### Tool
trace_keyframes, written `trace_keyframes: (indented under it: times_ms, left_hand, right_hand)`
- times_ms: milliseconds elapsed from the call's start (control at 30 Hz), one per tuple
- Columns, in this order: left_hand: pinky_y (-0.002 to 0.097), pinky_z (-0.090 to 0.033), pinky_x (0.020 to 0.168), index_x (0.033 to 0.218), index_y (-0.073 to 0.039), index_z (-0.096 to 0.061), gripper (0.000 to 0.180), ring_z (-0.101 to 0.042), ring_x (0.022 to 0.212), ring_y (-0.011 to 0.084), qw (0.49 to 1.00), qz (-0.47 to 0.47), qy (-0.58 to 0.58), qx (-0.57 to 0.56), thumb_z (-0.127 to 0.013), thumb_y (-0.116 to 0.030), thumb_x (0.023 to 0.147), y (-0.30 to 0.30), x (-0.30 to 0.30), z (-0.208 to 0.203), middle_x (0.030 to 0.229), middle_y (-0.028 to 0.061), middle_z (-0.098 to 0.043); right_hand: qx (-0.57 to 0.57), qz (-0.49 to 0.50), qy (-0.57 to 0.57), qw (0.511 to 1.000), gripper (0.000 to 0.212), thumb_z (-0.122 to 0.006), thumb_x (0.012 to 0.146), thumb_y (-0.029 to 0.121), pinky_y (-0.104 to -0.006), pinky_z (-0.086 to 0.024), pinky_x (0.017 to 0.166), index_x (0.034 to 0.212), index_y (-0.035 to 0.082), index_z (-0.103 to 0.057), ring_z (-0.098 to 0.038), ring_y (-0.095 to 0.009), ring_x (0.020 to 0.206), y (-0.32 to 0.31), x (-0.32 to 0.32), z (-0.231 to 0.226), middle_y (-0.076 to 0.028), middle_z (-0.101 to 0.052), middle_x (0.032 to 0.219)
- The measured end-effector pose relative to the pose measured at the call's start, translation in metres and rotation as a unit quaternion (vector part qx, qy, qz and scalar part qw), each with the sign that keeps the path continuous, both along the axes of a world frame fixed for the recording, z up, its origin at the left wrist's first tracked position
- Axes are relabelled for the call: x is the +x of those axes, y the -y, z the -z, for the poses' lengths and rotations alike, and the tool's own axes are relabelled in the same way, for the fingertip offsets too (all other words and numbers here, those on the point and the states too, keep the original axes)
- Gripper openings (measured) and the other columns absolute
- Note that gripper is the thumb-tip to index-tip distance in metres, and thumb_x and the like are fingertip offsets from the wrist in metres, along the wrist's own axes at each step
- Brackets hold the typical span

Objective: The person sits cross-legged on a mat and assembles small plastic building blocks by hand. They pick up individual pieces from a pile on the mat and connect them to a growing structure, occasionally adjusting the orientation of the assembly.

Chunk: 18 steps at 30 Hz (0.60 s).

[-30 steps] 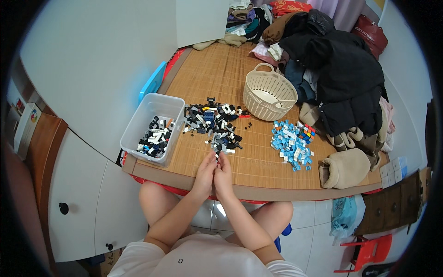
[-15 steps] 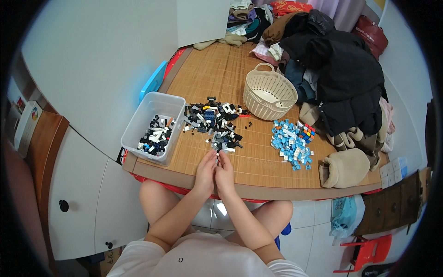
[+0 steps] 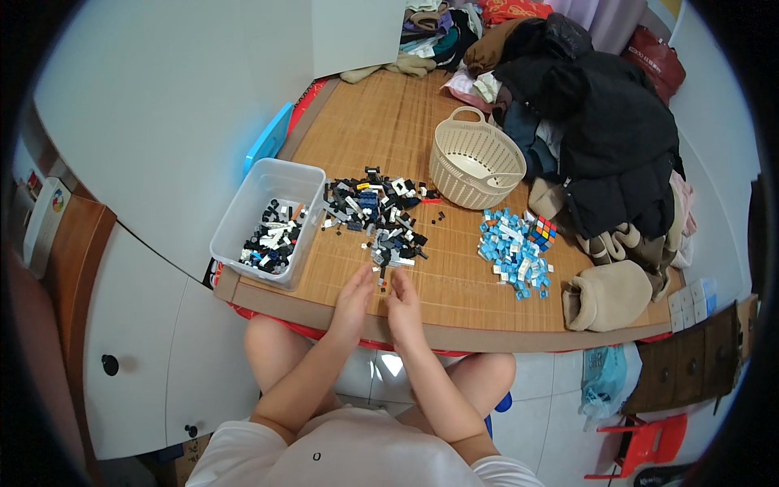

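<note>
My left hand (image 3: 353, 302) and my right hand (image 3: 403, 302) rest near the front edge of the bamboo mat, palms facing each other with a gap between them. Both are open, fingers stretched forward, and I see nothing held in either. Between and just ahead of the fingertips lie a few small building-block pieces (image 3: 382, 281). They adjoin a loose pile of black, grey and white building blocks (image 3: 375, 203). To its left stands a clear plastic box (image 3: 302, 243), partly filled with similar blocks (image 3: 274, 242).
Right of the pile stand a beige basket (image 3: 462, 180), a heap of light-blue and white pieces (image 3: 511, 253) and a colourful puzzle cube (image 3: 542, 233). Dark clothes (image 3: 621, 138) and a beige rolled fabric piece (image 3: 608, 295) lie further right. A blue lid (image 3: 269, 140) leans behind the box.
My hands were together at the pile's near edge; now they have moved apart and slightly back. Small pieces are visible on the mat between them.
</note>
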<state>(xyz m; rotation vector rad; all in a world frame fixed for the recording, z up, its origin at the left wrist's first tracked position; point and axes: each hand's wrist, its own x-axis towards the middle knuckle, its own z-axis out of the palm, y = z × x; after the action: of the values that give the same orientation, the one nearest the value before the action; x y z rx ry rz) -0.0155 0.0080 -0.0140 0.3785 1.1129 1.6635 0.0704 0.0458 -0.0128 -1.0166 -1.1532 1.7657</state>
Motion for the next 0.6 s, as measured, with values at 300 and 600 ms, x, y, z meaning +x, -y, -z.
trace_keyframes:
  times_ms: [300, 600]
  left_hand:
    - [0.0278, -0.03, 0.099, 0.132, 0.002, -0.033, 0.046, -0.039, 0.121, 0.0189, 0.995, 0.066, -0.054, -0.043, -0.044, -0.014, 0.089, -0.008, -0.002, -0.012, 0.131, 0.0138, -0.041]
    - [0.0274, -0.033, 0.098, 0.13, 0.005, -0.032, 0.044, -0.043, 0.116, 0.0173, 0.997, -0.017, 0.074, 0.027, -0.041, -0.011, 0.091, -0.009, 0.005, 0.0, 0.125, 0.0132, -0.044]
  right_hand:
    - [-0.063, -0.013, 0.026, 0.998, 0.055, -0.036, 0.083, -0.005, -0.027, -0.035, 0.092, 0.136, -0.001, -0.021, -0.042, -0.019, 0.111, -0.001, -0.025, -0.015, -0.015, -0.04, 0.126]
    - [-0.022, 0.034, -0.035, 0.999, 0.05, -0.034, 0.084, -0.007, -0.0261, -0.035, 0.094, 0.133, -0.003, -0.027, -0.041, -0.019, 0.115, 0.001, -0.026, 0.0, -0.016, -0.041, 0.127]
